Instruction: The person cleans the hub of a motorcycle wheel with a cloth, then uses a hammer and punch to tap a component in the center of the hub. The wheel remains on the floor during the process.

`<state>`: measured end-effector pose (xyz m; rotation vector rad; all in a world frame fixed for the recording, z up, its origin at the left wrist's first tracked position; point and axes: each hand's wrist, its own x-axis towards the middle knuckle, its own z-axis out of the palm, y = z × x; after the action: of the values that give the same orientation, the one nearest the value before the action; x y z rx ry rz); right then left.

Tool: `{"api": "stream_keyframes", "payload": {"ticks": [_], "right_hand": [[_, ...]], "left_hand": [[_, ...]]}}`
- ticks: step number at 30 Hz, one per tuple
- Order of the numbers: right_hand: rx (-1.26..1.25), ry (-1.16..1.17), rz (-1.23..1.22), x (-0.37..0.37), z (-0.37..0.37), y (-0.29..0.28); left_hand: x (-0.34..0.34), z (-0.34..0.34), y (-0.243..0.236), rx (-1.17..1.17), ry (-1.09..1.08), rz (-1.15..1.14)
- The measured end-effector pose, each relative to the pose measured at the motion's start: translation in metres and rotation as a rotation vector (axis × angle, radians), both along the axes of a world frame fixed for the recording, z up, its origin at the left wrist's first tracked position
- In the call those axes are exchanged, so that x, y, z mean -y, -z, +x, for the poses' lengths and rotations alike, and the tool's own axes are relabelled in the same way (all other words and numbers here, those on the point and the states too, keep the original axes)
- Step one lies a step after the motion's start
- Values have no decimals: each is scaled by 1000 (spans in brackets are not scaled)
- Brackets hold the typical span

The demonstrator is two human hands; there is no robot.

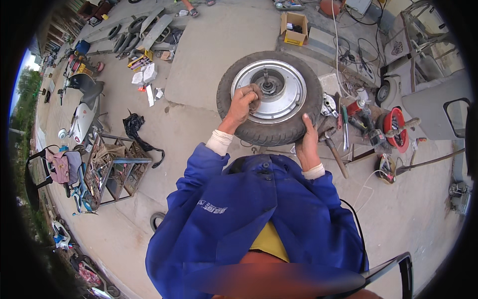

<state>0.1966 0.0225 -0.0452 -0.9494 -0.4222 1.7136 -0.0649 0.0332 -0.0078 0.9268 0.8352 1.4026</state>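
Observation:
In front of me a scooter wheel (273,113) faces up at a tilt, with a black tyre around a silver rim and hub. A threaded axle (266,77) sticks out of the hub's middle. My left hand (243,103) is closed over the hub face just below the axle. A small brown, rag-like piece (256,96) shows at its fingers. My right hand (308,142) grips the tyre at its near right edge, thumb on the sidewall. The other fingers of that hand are hidden behind the tyre.
Right of the wheel lie a hammer (336,158), a wrench (345,130), a cordless power tool (369,128) and a red basin (397,130). An open cardboard box (294,28) stands beyond. At left are a metal rack (115,167), a black bag (133,125) and a scooter (85,112).

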Motion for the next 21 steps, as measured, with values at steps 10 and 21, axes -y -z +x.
{"api": "stream_keyframes", "payload": {"ticks": [10,21], "right_hand": [[70,71,-15,6,-3,-13],[83,59,4,8,-6,-24]], "left_hand": [[10,43,-21,153,-198,49],[7,69,-11,176,-186,28]]}}
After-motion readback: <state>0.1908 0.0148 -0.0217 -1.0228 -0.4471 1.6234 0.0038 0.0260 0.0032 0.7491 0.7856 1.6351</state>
